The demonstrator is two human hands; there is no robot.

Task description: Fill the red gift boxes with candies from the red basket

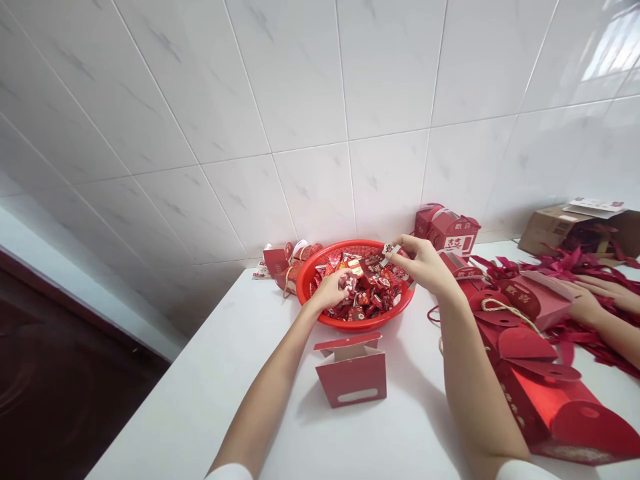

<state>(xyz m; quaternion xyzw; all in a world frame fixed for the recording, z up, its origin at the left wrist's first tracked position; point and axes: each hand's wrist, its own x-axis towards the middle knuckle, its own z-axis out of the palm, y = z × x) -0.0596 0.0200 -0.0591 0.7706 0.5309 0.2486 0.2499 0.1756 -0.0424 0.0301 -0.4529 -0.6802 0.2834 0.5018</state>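
Observation:
A red plastic basket (306, 300) full of wrapped candies (367, 297) stands on the white table. Reaching in from the left, my left hand (333, 290) has its fingers curled down among the candies; what they hold is hidden. Over the basket's right rim, my right hand (423, 263) pinches a small red-and-white wrapped candy (391, 252) between thumb and fingers. In front of the basket, nearest me, an upright red paper gift box (353, 380) has its top flaps apart.
Several red gift boxes (560, 400) crowd the table's right side, with dark red ribbons (555, 267) behind. Another person's hands (595, 300) rest there. More boxes (453, 230) and a cardboard carton (545, 230) line the tiled wall. Small red packages (290, 273) lie left of the basket.

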